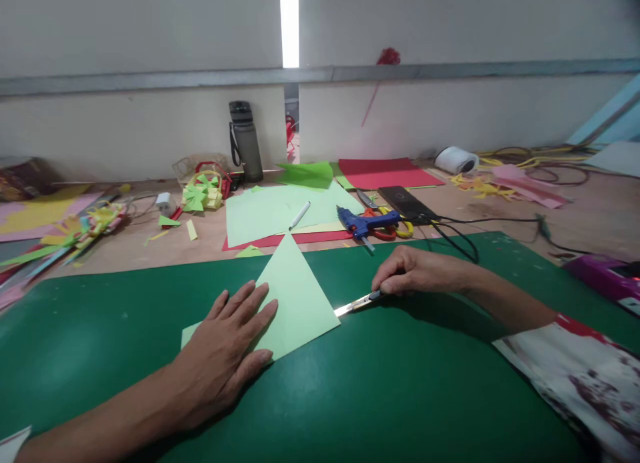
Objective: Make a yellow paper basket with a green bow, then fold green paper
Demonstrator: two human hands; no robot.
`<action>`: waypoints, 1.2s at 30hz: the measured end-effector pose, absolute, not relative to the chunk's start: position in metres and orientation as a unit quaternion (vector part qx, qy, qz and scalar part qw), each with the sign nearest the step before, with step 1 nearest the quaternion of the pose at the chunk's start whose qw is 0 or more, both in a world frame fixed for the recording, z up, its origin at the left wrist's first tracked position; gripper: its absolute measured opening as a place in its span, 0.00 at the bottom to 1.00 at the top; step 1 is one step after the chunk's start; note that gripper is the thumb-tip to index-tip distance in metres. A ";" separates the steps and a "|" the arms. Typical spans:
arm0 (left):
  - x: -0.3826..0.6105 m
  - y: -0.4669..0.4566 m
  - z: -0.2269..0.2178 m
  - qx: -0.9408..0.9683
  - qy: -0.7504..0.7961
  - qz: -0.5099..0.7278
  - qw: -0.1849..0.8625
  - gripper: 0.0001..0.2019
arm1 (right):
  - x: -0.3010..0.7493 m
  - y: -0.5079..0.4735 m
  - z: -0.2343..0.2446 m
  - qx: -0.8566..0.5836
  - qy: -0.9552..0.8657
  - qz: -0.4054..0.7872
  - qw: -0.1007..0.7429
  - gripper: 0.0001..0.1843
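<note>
A folded sheet of pale green paper point(299, 293) lies on the green cutting mat point(380, 389), one corner pointing away from me. My left hand point(227, 349) rests flat across the paper's left part, fingers spread, and covers some of it. In my right hand point(407, 271) is a utility knife point(363, 301), gripped at its handle with the fingers closed. Its metal blade points left and meets the paper's right corner; whether the tip lies under the fold cannot be made out.
Beyond the mat lie a blue glue gun point(365, 221), scissors point(403, 229), a black phone point(406, 203), a white pen point(300, 215) and coloured paper point(390, 173). A dark bottle point(247, 143) stands by the wall. Paper flowers point(90, 233) are at left; cables point(490, 219) run right.
</note>
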State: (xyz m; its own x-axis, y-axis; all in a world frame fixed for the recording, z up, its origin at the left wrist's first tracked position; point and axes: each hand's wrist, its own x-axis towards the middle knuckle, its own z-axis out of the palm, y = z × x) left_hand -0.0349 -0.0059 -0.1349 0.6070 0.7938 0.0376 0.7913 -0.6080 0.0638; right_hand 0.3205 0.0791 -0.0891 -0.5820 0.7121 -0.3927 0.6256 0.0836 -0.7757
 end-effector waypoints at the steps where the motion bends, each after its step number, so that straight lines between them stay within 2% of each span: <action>1: -0.036 -0.005 -0.135 0.897 0.440 0.024 0.022 0.27 | 0.321 0.079 -0.089 -0.454 -0.736 0.501 0.041 0.15; 13: -0.038 -0.002 -0.122 0.883 0.464 -0.028 0.069 0.29 | 0.317 0.072 -0.086 -0.429 -0.775 0.460 0.057 0.19; 20: -0.026 0.028 -0.095 0.948 0.307 0.010 0.083 0.26 | 0.320 0.070 -0.089 -0.415 -0.805 0.415 0.084 0.17; 23: -0.020 0.038 -0.101 0.955 0.280 -0.006 0.101 0.25 | 0.322 0.070 -0.090 -0.408 -0.813 0.406 0.088 0.21; 29: -0.023 0.041 -0.118 0.949 0.295 -0.005 0.109 0.26 | 0.324 0.070 -0.094 -0.379 -0.837 0.382 0.100 0.22; 36: -0.031 0.043 -0.122 0.949 0.292 0.004 0.114 0.26 | 0.317 0.063 -0.093 -0.368 -0.865 0.327 0.101 0.14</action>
State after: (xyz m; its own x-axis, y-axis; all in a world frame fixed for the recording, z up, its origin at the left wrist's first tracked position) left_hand -0.0307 0.0433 -0.1221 0.8292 0.5558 -0.0600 0.5541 -0.8031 0.2190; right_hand 0.3171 0.0627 -0.0926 -0.7085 0.7026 -0.0669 0.5711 0.5150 -0.6392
